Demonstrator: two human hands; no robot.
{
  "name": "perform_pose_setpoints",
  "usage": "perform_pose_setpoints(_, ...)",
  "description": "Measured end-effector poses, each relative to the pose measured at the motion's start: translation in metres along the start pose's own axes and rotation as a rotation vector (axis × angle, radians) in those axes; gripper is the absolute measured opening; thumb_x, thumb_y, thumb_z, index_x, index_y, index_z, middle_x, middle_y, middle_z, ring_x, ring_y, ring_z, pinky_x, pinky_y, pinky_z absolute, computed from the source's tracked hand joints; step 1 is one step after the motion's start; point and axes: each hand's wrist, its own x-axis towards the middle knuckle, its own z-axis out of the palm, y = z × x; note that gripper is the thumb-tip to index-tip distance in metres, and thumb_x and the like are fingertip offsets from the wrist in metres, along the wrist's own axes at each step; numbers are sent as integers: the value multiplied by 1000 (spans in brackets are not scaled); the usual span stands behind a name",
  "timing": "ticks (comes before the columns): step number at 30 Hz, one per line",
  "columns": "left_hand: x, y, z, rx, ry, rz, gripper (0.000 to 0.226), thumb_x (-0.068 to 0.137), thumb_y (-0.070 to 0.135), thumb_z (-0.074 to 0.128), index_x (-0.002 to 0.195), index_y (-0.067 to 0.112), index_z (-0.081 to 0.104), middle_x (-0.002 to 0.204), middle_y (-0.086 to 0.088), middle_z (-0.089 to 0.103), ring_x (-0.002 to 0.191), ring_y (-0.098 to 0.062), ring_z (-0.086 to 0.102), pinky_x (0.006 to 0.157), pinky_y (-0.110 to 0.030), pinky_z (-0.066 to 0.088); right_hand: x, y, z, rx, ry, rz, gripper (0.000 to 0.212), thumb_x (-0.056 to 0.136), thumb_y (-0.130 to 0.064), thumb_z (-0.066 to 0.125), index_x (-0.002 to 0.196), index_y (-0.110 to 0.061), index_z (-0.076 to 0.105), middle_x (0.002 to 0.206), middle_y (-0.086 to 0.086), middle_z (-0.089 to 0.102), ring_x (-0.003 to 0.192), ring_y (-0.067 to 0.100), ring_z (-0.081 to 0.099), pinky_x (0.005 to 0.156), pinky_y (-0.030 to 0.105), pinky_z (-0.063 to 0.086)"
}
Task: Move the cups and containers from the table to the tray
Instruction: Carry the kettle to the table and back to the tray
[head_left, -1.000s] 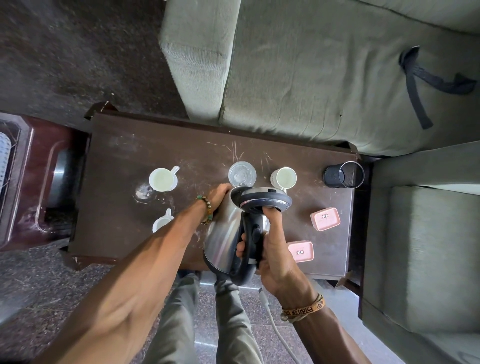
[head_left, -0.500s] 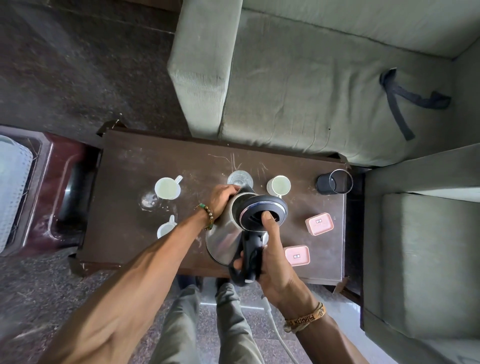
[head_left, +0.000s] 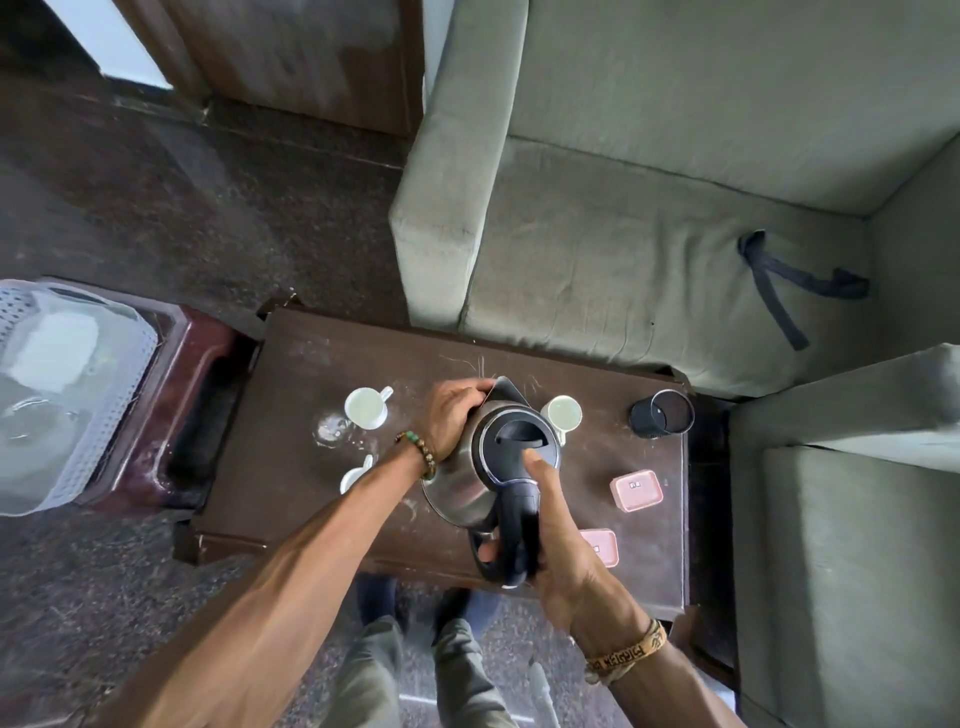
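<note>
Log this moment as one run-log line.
left hand: on kettle body | right hand: gripping handle | cups: on table

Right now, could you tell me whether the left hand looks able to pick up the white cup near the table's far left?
Probably not yet: the left hand is braced on the kettle, so it is occupied. The white cup itself stands unobstructed just beside it.

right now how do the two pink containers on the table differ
The far pink container lies fully in view, clear of the hands. The near pink container sits closer to the table's front edge, partly hidden behind the right hand. Both look alike: pink, rounded, lids on, small label on top.
</note>
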Motion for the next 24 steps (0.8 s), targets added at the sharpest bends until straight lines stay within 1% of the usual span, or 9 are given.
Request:
perform_pose_setpoints(3, -17, 12, -7, 16, 33, 31, 51, 76, 21, 42, 111, -2, 71, 118, -13, 69, 113, -21, 62, 93, -21, 45, -12, 0, 3, -8, -35, -28, 105, 48, -97, 62, 98, -5, 75, 78, 18, 69, 67, 27, 65, 77, 43, 47)
perform_pose_setpoints(5, -27, 18, -12, 23, 50, 40, 50, 77, 21, 42, 112, 0, 71, 118, -11, 69, 114, -20, 62, 97, -23, 45, -20, 0, 6, -43, -75, -57, 109, 53, -97, 59, 105, -2, 71, 80, 16, 68, 68, 26, 63, 74, 40, 45)
perform_pose_setpoints(7, -39, 20, -20, 49, 93, 52, 50, 77, 22, 42, 111, 1, 71, 119, -10, 69, 116, -20, 62, 102, -31, 45, -29, 2, 9, -77, -118, -82, 103, 54, -96, 59, 101, -5, 72, 81, 16, 68, 69, 26, 63, 71, 37, 45)
perform_pose_setpoints(10, -56, 24, -35, 36, 170, 65, 47, 77, 20, 43, 108, 1, 73, 116, -8, 71, 114, -18, 63, 101, -32, 46, -43, 2, 18, -166, -150, -138, 92, 58, -95, 57, 89, -11, 75, 78, 13, 68, 66, 23, 62, 67, 33, 47)
perform_pose_setpoints(13, -76, 29, -59, -13, 227, 78, 39, 79, 18, 45, 102, 15, 76, 105, 7, 74, 104, -7, 66, 94, -27, 49, -62, 1, 36, -319, -205, -182, 79, 60, -96, 54, 70, -18, 67, 69, 12, 65, 57, 21, 50, 54, 26, 40)
perform_pose_setpoints(16, -96, 36, -89, -31, 299, 105, 38, 82, 17, 45, 91, 36, 77, 96, 23, 73, 100, 1, 67, 89, -20, 50, -75, -3, 59, -437, -251, -221, 72, 60, -95, 54, 70, -26, 69, 70, 9, 68, 61, 19, 51, 67, 33, 41)
perform_pose_setpoints(18, -107, 38, -114, -57, 354, 124, 40, 83, 15, 46, 87, 41, 76, 95, 27, 72, 100, 3, 66, 91, -20, 50, -83, -5, 80, -545, -286, -270, 69, 64, -92, 54, 74, -25, 67, 72, 2, 70, 60, 16, 52, 67, 35, 41)
perform_pose_setpoints(21, -118, 35, -152, -154, 440, 122, 36, 79, 16, 48, 99, 22, 77, 105, 9, 74, 108, -10, 66, 102, -37, 47, -90, -6, 116, -636, -277, -325, 54, 62, -76, 66, 80, -25, 69, 71, -3, 71, 57, 11, 56, 61, 33, 49)
perform_pose_setpoints(24, -128, 27, -190, -191, 496, 104, 40, 78, 15, 49, 107, 2, 73, 114, -9, 71, 114, -22, 64, 105, -44, 44, -96, 1, 156, -656, -254, -341, 38, 61, -59, 72, 74, -23, 70, 68, -2, 70, 55, 12, 56, 58, 33, 50)
